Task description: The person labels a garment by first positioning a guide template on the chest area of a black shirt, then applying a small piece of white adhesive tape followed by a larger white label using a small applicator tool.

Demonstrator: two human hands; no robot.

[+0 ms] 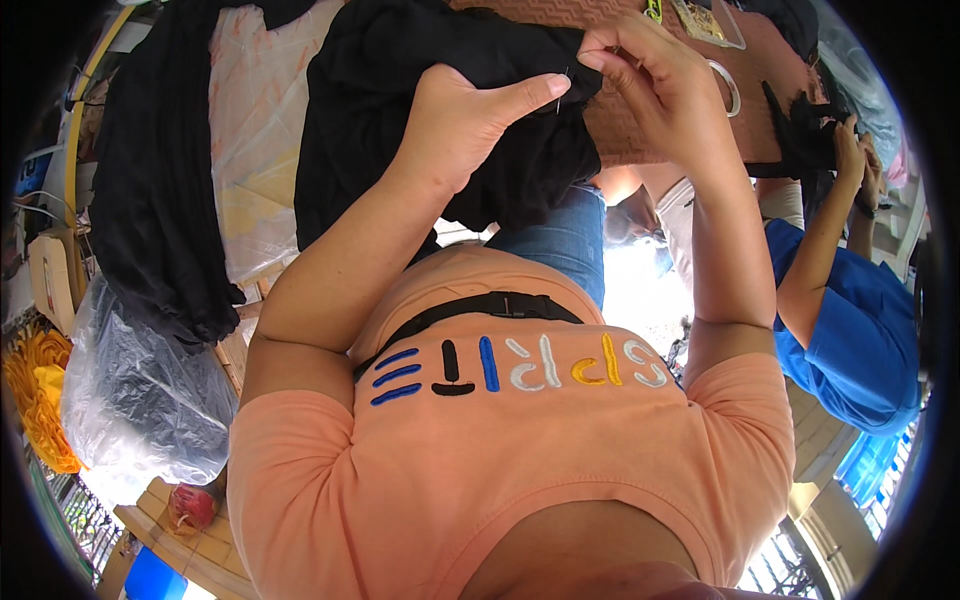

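A bundle of black cloth (400,70) lies gathered over the table's near edge and hangs down in front of me. My left hand (460,120) grips it from the left, thumb stretched along the top and the other fingers hidden behind the folds. A thin sewing needle (567,78) shows as a fine light line by the left thumb tip. At the cloth's right edge, my right hand (655,85) has thumb and forefinger pinched together. What lies between those fingertips is too small to tell.
The table has a reddish-brown textured cover (640,125), with a white ring (725,88) and a clear container (712,22) on it. More black cloth (150,170) hangs at left beside plastic sheeting (262,140) and a clear bag (140,390). A co-worker in blue (850,320) handles black cloth at right.
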